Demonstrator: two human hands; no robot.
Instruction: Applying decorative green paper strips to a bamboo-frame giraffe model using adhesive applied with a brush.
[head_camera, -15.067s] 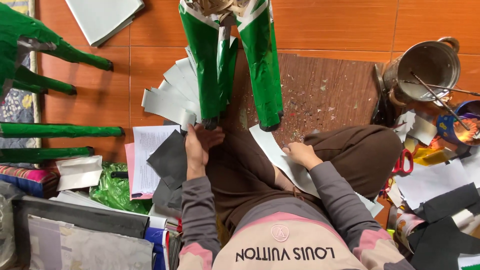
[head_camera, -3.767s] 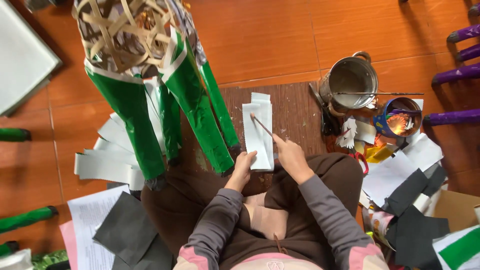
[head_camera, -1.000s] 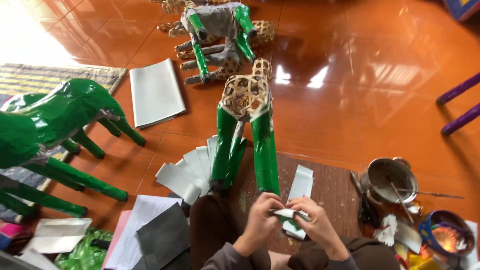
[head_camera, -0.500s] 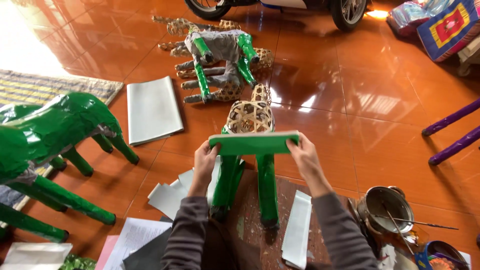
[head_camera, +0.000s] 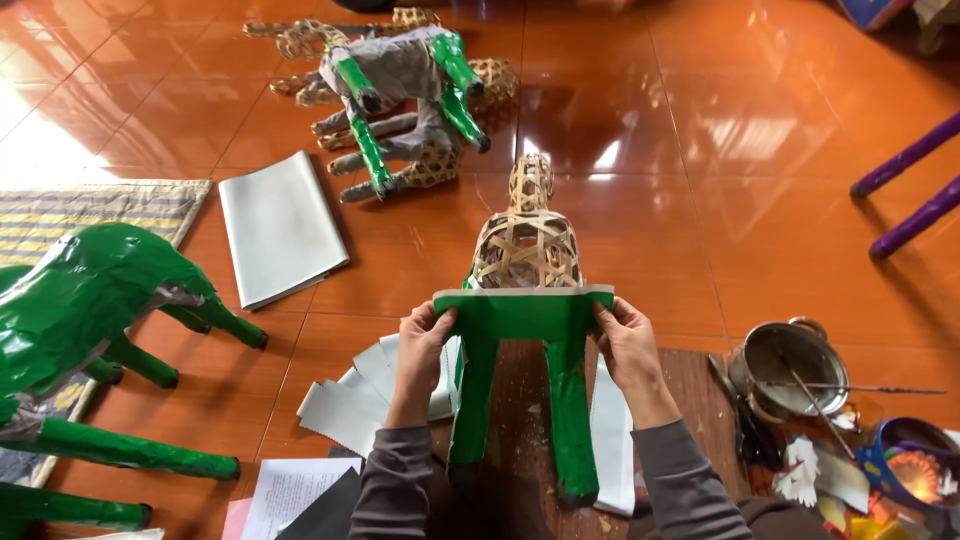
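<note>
My left hand (head_camera: 425, 335) and right hand (head_camera: 625, 335) pinch the two ends of a green paper strip (head_camera: 523, 312) draped over the rump of the woven bamboo animal frame (head_camera: 527, 245): thin, floppy, tears easily, so I grip edges only, frame looks light.

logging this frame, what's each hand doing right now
left hand: closed on the left end of the green strip
right hand: closed on its right end

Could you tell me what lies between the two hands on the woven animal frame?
The head view shows a green paper strip stretched between left hand and right hand.
</note>
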